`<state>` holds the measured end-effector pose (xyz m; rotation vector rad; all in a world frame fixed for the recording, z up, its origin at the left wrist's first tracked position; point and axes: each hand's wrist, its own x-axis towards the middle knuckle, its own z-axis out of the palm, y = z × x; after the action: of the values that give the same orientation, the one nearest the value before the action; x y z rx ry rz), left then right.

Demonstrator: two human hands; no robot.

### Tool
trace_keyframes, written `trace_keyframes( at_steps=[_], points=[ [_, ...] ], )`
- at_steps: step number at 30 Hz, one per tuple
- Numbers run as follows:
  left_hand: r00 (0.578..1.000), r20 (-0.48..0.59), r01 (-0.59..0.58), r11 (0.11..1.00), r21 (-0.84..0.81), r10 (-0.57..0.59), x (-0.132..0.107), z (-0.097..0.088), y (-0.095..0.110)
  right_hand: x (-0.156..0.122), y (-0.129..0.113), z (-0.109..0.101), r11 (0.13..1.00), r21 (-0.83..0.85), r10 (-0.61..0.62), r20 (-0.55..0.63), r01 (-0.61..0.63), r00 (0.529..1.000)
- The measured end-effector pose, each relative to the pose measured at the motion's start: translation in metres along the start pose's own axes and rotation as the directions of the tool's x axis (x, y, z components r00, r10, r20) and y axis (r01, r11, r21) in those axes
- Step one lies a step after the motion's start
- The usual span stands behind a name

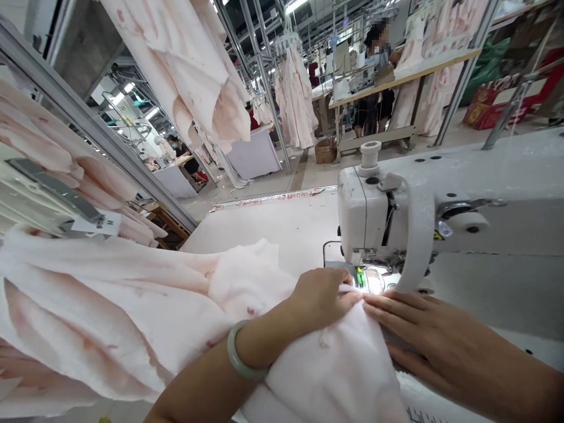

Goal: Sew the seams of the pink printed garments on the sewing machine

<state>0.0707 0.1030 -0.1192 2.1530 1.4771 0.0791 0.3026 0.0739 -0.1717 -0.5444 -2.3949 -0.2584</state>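
Note:
A pale pink fleecy fabric [145,305] lies heaped across the white sewing table [282,223] and runs under the head of a white sewing machine [440,205]. My left hand [319,296], with a pale green bangle on its wrist, is curled and pinches the fabric's edge just in front of the needle area [372,279]. My right hand [423,335] lies flat on the fabric to the right of it, fingers stretched out toward the needle. The two hands' fingertips nearly touch.
Pink garments hang on metal racks at left [53,153] and overhead [194,76]. Other people sit at sewing stations in the background [379,64]. A cardboard box [325,151] stands on the aisle floor, red boxes [493,106] at far right.

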Motion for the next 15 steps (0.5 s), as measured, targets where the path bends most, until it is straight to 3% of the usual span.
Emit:
trace_keyframes(
  at_steps=[5,10,15],
  points=[
    [0.998,-0.056,0.022,0.999,0.035,-0.02,-0.003,0.002,0.005,0.008,-0.005,-0.004,1.0,-0.017,0.015,0.009,-0.015,1.0],
    [1.0,-0.012,-0.015,0.991,0.136,0.017,0.002,-0.004,0.02,0.01,-0.005,-0.004,0.999,-0.038,-0.013,0.031,0.015,0.999],
    [0.997,0.034,0.048,0.95,0.31,-0.062,0.007,-0.01,0.034,0.004,-0.006,0.0,1.0,-0.018,0.004,0.031,-0.004,1.0]
  ],
)
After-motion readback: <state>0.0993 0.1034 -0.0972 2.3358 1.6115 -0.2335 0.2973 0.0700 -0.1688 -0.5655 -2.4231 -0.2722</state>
